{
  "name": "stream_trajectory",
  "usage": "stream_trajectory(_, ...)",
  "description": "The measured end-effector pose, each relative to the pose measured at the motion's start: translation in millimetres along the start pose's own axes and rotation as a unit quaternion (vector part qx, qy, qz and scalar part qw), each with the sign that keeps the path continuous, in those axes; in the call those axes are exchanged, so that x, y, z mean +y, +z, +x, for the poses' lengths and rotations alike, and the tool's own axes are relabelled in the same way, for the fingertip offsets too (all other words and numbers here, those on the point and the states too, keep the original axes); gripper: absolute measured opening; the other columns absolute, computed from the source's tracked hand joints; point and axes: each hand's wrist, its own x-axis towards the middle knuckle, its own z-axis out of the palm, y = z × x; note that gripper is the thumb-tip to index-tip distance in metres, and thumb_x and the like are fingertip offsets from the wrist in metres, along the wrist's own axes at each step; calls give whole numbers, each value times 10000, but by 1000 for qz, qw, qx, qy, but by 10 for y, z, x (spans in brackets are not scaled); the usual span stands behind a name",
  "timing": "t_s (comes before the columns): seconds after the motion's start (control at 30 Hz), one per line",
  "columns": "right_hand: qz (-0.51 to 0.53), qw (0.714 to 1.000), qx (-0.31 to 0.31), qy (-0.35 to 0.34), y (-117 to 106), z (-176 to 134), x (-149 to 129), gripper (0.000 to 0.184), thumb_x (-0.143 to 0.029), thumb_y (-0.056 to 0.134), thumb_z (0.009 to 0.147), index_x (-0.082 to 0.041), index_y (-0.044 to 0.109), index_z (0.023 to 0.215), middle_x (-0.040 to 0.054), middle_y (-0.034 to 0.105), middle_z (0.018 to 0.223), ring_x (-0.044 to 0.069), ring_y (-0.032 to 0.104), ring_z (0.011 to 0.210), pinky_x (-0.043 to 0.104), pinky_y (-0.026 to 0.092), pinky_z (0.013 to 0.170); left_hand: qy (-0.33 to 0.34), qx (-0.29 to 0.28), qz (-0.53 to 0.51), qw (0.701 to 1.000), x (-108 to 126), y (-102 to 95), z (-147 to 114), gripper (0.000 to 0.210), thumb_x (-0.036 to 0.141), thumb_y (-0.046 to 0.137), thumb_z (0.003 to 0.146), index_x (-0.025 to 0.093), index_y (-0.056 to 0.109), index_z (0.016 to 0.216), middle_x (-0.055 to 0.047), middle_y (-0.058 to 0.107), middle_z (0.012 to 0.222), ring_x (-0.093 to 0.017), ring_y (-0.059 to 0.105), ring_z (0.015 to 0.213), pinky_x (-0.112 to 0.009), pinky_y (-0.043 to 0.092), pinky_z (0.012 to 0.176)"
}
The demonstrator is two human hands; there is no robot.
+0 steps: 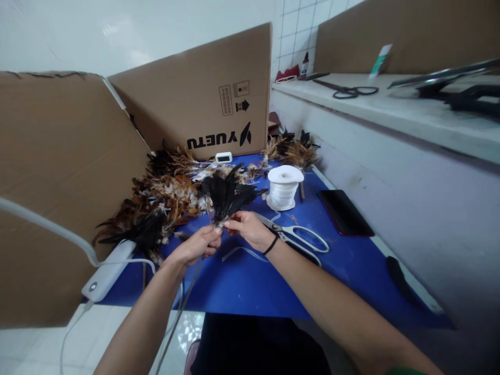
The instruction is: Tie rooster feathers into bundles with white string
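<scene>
Both hands meet over the blue table [230, 286] around the base of a bunch of black feathers [226, 194], which fans out upward. My left hand [201, 244] is closed on the quills, thumb on top. My right hand [250, 229], with a dark band at its wrist, pinches the same base from the other side. Below it lies a thin clear strip [246, 251]. Scissors with light handles [307, 237] lie partly under my right wrist. Behind them stands a white spool [283, 190] of pale cord.
Brown and black feathers [164, 192] heap along the left and back. Cardboard boxes [175, 94] wall the table there. At right lie a dark phone [346, 211] and a black object [400, 278]. A white power bank [109, 271] with cables sits left; a ledge [390, 99] holds dark scissors [351, 92].
</scene>
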Motion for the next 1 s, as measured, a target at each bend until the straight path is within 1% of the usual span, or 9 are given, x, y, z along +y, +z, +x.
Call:
stream_trajectory(0.17, 31, 999, -30, 9, 3, -5, 1, 305, -314, 816, 538, -126, 639, 702, -14, 619, 614, 90, 544, 556, 241, 429, 558, -1, -18, -32, 999, -10, -24, -26, 364, 497, 552, 803, 186, 368, 757, 87, 294, 563, -6, 190, 381, -178, 70, 398)
stream_trajectory(0.33, 61, 997, -41, 5, -11, 1, 4, 313, -384, 783, 602, -124, 633, 692, 4, 617, 610, 107, 561, 569, 244, 431, 544, 4, -19, -13, 1000, -60, -34, -22, 401, 546, 539, 793, 189, 366, 741, 87, 285, 566, -14, 187, 387, -182, 87, 397)
stream_trajectory(0.4, 59, 998, -37, 5, -15, 7, 9, 317, -381, 789, 586, -126, 627, 683, 3, 617, 605, 105, 561, 561, 245, 437, 544, 14, -3, 20, 1000, -85, -21, -13, 422, 584, 513, 792, 188, 380, 739, 85, 292, 565, -23, 197, 392, -185, 115, 400)
stream_trajectory(0.47, 41, 999, -17, 12, -6, 3, 7, 325, -384, 785, 578, -127, 622, 691, 5, 623, 605, 106, 562, 550, 241, 435, 525, 35, 41, 70, 996, -101, -7, -1, 419, 591, 476, 809, 187, 396, 735, 71, 330, 568, -39, 239, 406, -192, 169, 415)
stream_trajectory(0.53, -3, 1000, 21, 18, 24, -17, -3, 318, -392, 766, 597, -131, 612, 694, 9, 629, 605, 105, 561, 532, 228, 421, 490, 65, 113, 151, 980, -102, 6, 13, 374, 537, 446, 846, 186, 413, 724, 40, 397, 583, -68, 319, 440, -210, 234, 454)
stream_trajectory(0.67, -119, 991, 65, -4, 124, -69, -7, 292, -406, 726, 650, -147, 592, 656, 3, 616, 576, 88, 536, 486, 197, 387, 427, 94, 236, 345, 904, -104, 49, 42, 221, 342, 465, 867, 194, 432, 707, -22, 484, 609, -153, 467, 546, -265, 289, 555)
stream_trajectory(0.73, -159, 984, 78, -15, 162, -78, 20, 299, -425, 717, 660, -153, 592, 647, -3, 597, 547, 90, 529, 468, 190, 374, 396, 93, 251, 400, 877, -134, 92, 54, 133, 279, 458, 863, 192, 451, 762, -46, 519, 634, -194, 520, 592, -284, 304, 589)
stream_trajectory(0.8, -182, 978, 99, -14, 179, -75, 57, 312, -442, 712, 663, -153, 596, 637, 3, 592, 539, 98, 533, 459, 189, 364, 367, 90, 250, 427, 864, -180, 144, 66, 69, 237, 442, 862, 180, 467, 832, -81, 561, 686, -230, 569, 652, -299, 335, 630)
stream_trajectory(1.0, -140, 982, 122, 28, 190, -82, 61, 253, -348, 731, 649, -150, 587, 585, 5, 591, 512, 86, 511, 415, 181, 366, 332, 67, 255, 440, 858, -248, 252, 86, 88, 236, 420, 874, 164, 469, 886, -129, 607, 757, -272, 622, 763, -345, 393, 735)
